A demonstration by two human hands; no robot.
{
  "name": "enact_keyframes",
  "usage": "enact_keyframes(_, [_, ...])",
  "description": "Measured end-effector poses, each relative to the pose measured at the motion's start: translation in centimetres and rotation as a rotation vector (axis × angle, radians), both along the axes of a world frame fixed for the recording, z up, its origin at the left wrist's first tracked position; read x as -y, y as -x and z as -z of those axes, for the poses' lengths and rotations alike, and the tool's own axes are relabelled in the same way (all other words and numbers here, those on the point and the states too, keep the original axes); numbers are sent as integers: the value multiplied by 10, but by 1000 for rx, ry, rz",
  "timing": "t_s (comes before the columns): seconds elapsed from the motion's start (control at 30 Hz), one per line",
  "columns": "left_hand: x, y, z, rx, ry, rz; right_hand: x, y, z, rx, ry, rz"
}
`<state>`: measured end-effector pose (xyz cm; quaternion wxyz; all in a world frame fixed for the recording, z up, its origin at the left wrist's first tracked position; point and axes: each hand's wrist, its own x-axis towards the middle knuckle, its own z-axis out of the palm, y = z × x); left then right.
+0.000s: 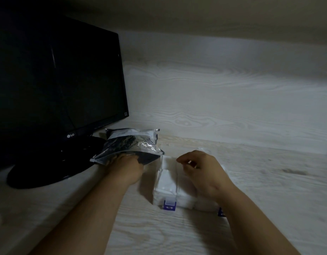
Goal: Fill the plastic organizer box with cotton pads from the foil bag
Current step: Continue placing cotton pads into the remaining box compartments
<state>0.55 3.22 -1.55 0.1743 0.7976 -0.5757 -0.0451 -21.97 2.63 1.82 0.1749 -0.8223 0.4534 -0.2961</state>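
Already looks well along: stacked white cotton pads (165, 178) sitting in the plastic organizer box (159, 197), near the front middle of the table (269, 181), purple latch (169, 206) toward the front edge. Probably more to fetch, judging by the left hand (126, 165) buried in the mouth of the foil bag (130, 144), just behind-left of the box. Cannot tell its grip, fingers hidden. Right hand (199, 172) hovering over the box, fingers (180, 160) loosely curled, pinching nothing visible. Tight on the left against the monitor base (48, 168), with open table rightward.
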Motion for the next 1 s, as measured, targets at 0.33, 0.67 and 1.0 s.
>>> enact_keyframes(0.33, [-2, 0, -2, -78, 66, -63, 0, 0, -1, -10, 12, 2])
enact_keyframes(0.67, [-2, 0, -3, 4, 58, -98, -1, 0, -1, -17, 9, 5])
enact_keyframes(1.0, [-1, 0, -2, -51, 109, -83, -2, 0, -2, 5, -13, 12])
